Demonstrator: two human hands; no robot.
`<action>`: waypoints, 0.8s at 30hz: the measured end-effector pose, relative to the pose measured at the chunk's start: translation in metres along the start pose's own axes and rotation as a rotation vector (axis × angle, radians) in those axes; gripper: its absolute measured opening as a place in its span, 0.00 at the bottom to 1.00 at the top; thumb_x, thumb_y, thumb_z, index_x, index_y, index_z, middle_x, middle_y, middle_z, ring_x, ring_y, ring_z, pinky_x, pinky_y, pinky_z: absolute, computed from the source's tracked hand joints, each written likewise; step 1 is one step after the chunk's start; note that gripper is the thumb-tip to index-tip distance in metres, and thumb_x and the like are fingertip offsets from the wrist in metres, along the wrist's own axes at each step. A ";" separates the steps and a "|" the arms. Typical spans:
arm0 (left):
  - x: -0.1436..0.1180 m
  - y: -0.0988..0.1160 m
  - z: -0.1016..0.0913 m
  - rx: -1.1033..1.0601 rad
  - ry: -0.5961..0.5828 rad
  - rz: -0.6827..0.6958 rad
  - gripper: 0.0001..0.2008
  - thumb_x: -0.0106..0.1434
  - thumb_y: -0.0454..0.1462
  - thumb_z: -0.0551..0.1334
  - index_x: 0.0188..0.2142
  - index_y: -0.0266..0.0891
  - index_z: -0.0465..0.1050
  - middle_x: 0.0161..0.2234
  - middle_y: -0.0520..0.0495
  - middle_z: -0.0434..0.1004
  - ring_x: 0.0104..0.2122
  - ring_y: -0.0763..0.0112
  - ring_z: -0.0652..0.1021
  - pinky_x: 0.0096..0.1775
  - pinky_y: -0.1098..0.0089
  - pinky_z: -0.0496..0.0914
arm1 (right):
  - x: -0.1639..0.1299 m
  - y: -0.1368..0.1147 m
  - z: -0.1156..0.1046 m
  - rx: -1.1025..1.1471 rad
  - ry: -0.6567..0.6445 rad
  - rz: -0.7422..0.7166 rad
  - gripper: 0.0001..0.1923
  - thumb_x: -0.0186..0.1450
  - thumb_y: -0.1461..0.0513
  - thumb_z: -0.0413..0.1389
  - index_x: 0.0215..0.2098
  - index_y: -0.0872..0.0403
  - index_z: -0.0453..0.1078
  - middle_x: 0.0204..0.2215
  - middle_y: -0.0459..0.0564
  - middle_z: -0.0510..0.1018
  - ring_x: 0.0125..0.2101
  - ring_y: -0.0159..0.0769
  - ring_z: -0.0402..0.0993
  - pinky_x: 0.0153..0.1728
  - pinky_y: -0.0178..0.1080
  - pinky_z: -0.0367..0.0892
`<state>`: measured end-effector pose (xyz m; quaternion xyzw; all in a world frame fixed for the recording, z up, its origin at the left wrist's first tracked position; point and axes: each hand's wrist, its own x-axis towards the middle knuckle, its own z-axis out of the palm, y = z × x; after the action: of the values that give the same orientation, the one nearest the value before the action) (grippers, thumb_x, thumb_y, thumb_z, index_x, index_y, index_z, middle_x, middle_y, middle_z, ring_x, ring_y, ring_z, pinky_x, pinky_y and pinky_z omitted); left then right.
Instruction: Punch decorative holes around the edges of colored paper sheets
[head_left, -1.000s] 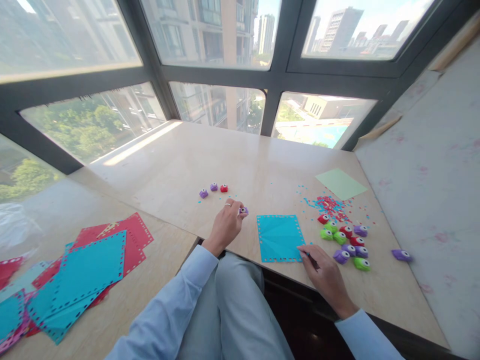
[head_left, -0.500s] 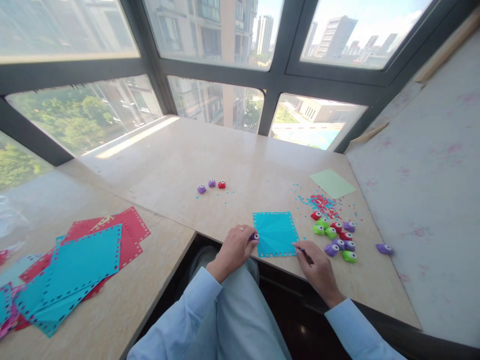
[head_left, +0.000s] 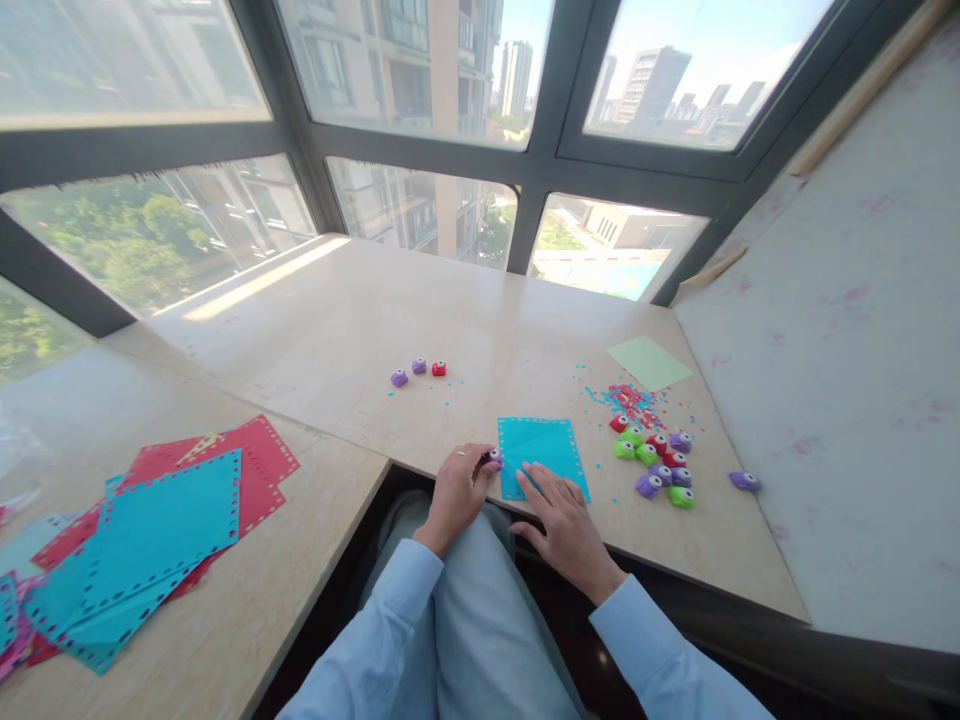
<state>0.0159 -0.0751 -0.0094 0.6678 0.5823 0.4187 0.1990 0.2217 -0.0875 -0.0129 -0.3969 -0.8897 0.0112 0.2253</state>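
Right hand (head_left: 561, 515) now flat, fingers spread, on one teal sheet (head_left: 541, 455); left hand (head_left: 459, 487) pinches one purple punch (head_left: 493, 457).

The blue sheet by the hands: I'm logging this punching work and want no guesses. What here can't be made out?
Head view only:
- Small purple punch in the left hand: mostly hidden by the fingers; whether it bites the blue sheet is too small to tell.
- Sheet's near edge: covered by the right hand, which lies flat on it.
- Punch pile: shapes they cut are too small.
- Paper stack: cut off at the left edge.
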 end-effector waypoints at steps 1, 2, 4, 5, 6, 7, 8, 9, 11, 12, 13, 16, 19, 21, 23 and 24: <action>-0.001 0.000 0.000 0.000 0.004 -0.003 0.09 0.67 0.35 0.60 0.46 0.40 0.72 0.42 0.46 0.78 0.43 0.65 0.76 0.46 0.65 0.69 | 0.000 -0.001 0.002 -0.001 0.002 0.006 0.26 0.68 0.53 0.55 0.62 0.52 0.63 0.59 0.59 0.69 0.58 0.52 0.65 0.52 0.52 0.64; -0.001 0.000 -0.001 -0.002 0.007 -0.006 0.09 0.66 0.36 0.60 0.46 0.40 0.72 0.42 0.46 0.78 0.43 0.65 0.76 0.47 0.64 0.69 | -0.001 -0.002 0.003 0.003 0.013 0.012 0.23 0.68 0.55 0.56 0.60 0.52 0.66 0.58 0.58 0.70 0.57 0.51 0.66 0.52 0.52 0.64; -0.002 0.001 -0.001 -0.001 0.006 -0.008 0.08 0.67 0.35 0.60 0.45 0.40 0.72 0.42 0.46 0.78 0.43 0.65 0.76 0.47 0.64 0.69 | -0.002 -0.003 0.004 0.020 0.053 0.029 0.18 0.69 0.57 0.56 0.55 0.52 0.70 0.55 0.57 0.73 0.54 0.50 0.69 0.50 0.51 0.65; -0.002 0.001 -0.002 0.000 0.005 -0.005 0.08 0.67 0.35 0.59 0.45 0.40 0.73 0.42 0.46 0.79 0.43 0.65 0.76 0.47 0.64 0.69 | -0.003 -0.003 0.003 0.034 0.076 0.038 0.15 0.69 0.58 0.55 0.53 0.52 0.72 0.53 0.57 0.75 0.52 0.49 0.70 0.49 0.50 0.65; -0.002 0.001 -0.002 0.001 0.006 -0.003 0.08 0.66 0.34 0.59 0.45 0.40 0.73 0.42 0.46 0.79 0.43 0.65 0.76 0.47 0.64 0.69 | -0.003 -0.003 0.003 0.051 0.098 0.046 0.13 0.69 0.59 0.55 0.51 0.52 0.73 0.51 0.56 0.76 0.51 0.48 0.71 0.49 0.50 0.66; -0.002 0.002 -0.002 0.000 0.007 -0.002 0.08 0.66 0.33 0.59 0.45 0.40 0.73 0.42 0.46 0.79 0.43 0.65 0.76 0.46 0.65 0.69 | -0.003 -0.003 0.002 0.073 0.119 0.057 0.12 0.69 0.59 0.54 0.49 0.52 0.74 0.50 0.55 0.77 0.50 0.47 0.71 0.48 0.49 0.66; -0.002 0.002 -0.002 -0.002 0.010 -0.003 0.09 0.66 0.32 0.59 0.45 0.40 0.73 0.42 0.46 0.79 0.43 0.66 0.76 0.46 0.65 0.69 | -0.002 -0.003 0.001 0.098 0.140 0.071 0.11 0.70 0.60 0.54 0.47 0.52 0.75 0.48 0.55 0.78 0.49 0.46 0.72 0.47 0.48 0.67; -0.002 0.002 -0.002 -0.005 0.015 -0.008 0.09 0.65 0.31 0.59 0.44 0.40 0.73 0.41 0.47 0.79 0.43 0.66 0.76 0.46 0.65 0.69 | -0.002 -0.003 0.001 0.123 0.163 0.090 0.11 0.70 0.61 0.53 0.46 0.51 0.76 0.47 0.55 0.78 0.48 0.45 0.73 0.47 0.48 0.68; -0.002 0.001 -0.001 -0.010 0.028 -0.022 0.10 0.64 0.30 0.59 0.44 0.40 0.73 0.41 0.47 0.79 0.42 0.66 0.76 0.46 0.65 0.69 | 0.000 -0.003 0.000 0.171 0.217 0.134 0.11 0.71 0.62 0.52 0.46 0.52 0.76 0.46 0.55 0.79 0.47 0.43 0.73 0.46 0.48 0.69; -0.003 0.001 -0.001 -0.012 0.035 -0.027 0.10 0.64 0.30 0.59 0.44 0.41 0.73 0.41 0.46 0.79 0.42 0.66 0.76 0.46 0.65 0.69 | 0.001 -0.003 0.000 0.189 0.247 0.155 0.12 0.71 0.62 0.52 0.46 0.52 0.76 0.46 0.55 0.79 0.46 0.43 0.74 0.47 0.48 0.70; -0.003 0.001 0.000 -0.015 0.042 -0.029 0.10 0.64 0.30 0.59 0.44 0.41 0.73 0.41 0.46 0.79 0.42 0.66 0.76 0.46 0.64 0.69 | 0.002 -0.002 0.001 0.201 0.278 0.174 0.12 0.71 0.63 0.51 0.46 0.52 0.76 0.46 0.56 0.79 0.46 0.43 0.74 0.47 0.48 0.70; -0.005 0.001 0.001 -0.025 0.049 -0.024 0.09 0.64 0.31 0.59 0.43 0.42 0.74 0.41 0.46 0.79 0.42 0.65 0.76 0.47 0.64 0.70 | 0.005 -0.002 0.004 0.207 0.342 0.203 0.13 0.70 0.64 0.51 0.47 0.52 0.76 0.47 0.57 0.79 0.47 0.43 0.74 0.47 0.49 0.71; -0.006 0.002 0.001 -0.028 0.050 -0.026 0.09 0.65 0.33 0.60 0.43 0.43 0.75 0.41 0.47 0.80 0.42 0.65 0.76 0.47 0.63 0.70 | 0.008 -0.004 0.007 0.178 0.332 0.177 0.14 0.70 0.64 0.51 0.48 0.51 0.76 0.48 0.57 0.78 0.47 0.44 0.74 0.47 0.50 0.71; -0.005 0.002 0.001 -0.024 0.056 -0.031 0.09 0.65 0.33 0.61 0.43 0.43 0.75 0.40 0.47 0.80 0.42 0.65 0.77 0.47 0.63 0.70 | 0.010 -0.006 0.009 0.145 0.316 0.138 0.13 0.70 0.64 0.52 0.48 0.50 0.76 0.49 0.56 0.78 0.48 0.44 0.74 0.47 0.50 0.71; -0.005 0.003 0.001 -0.026 0.064 -0.036 0.08 0.65 0.34 0.61 0.43 0.42 0.76 0.40 0.47 0.80 0.42 0.65 0.77 0.46 0.63 0.70 | 0.011 -0.007 0.011 0.106 0.307 0.101 0.12 0.69 0.65 0.53 0.47 0.50 0.77 0.50 0.56 0.78 0.49 0.44 0.74 0.47 0.49 0.71; -0.004 0.003 0.001 -0.028 0.065 -0.038 0.08 0.65 0.35 0.62 0.43 0.42 0.76 0.39 0.47 0.80 0.42 0.65 0.77 0.46 0.64 0.70 | 0.012 -0.008 0.012 0.087 0.303 0.087 0.12 0.69 0.65 0.54 0.47 0.50 0.77 0.50 0.55 0.78 0.49 0.44 0.74 0.47 0.49 0.71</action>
<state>0.0187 -0.0797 -0.0092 0.6398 0.5951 0.4446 0.1972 0.2042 -0.0828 -0.0171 -0.4220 -0.8261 -0.0006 0.3734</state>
